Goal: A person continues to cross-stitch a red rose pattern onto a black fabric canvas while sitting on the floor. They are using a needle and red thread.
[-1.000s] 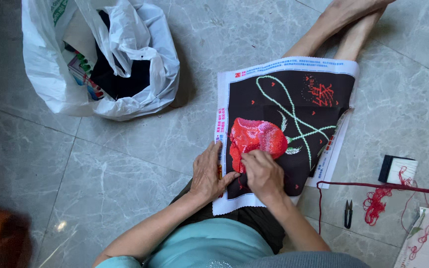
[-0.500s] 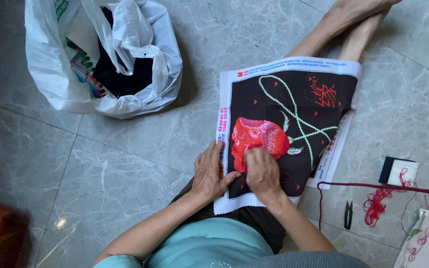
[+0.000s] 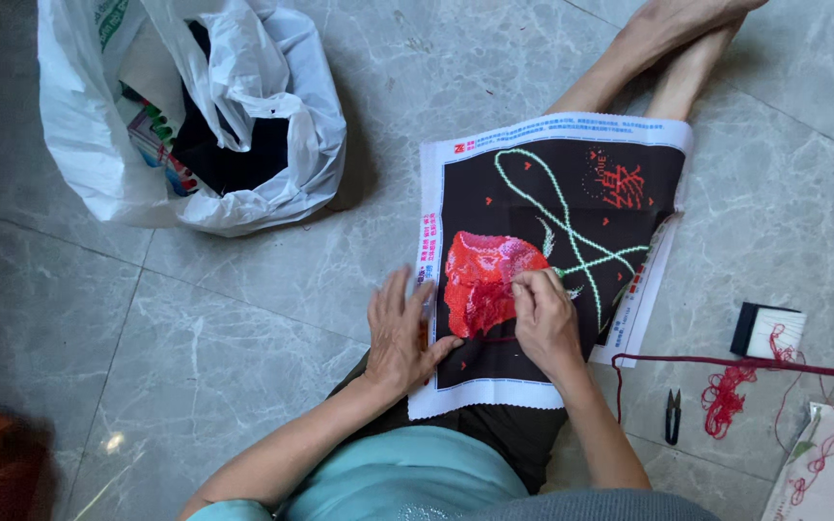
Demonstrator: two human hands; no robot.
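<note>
A black cross-stitch cloth (image 3: 571,193) with a white border lies over my lap and legs. It carries a red stitched flower (image 3: 480,280), green stem lines and a red motif at the top right. My left hand (image 3: 400,333) lies flat with spread fingers on the cloth's left edge, beside the flower. My right hand (image 3: 544,318) rests on the cloth at the flower's right side, fingertips pinched together as if on a needle, which is too small to see. A dark red thread (image 3: 726,362) runs off to the right from near that hand.
A white plastic bag (image 3: 195,116) with dark cloth and coloured items stands open on the grey tiled floor at the upper left. To the right lie small black snips (image 3: 673,417), a tangle of red thread (image 3: 723,400), a black-and-white card (image 3: 766,331) and a printed pattern sheet (image 3: 827,463).
Both hands stay on the cloth by the red flower; the right hand has shifted slightly up along the flower's edge. The view has drifted a little.
</note>
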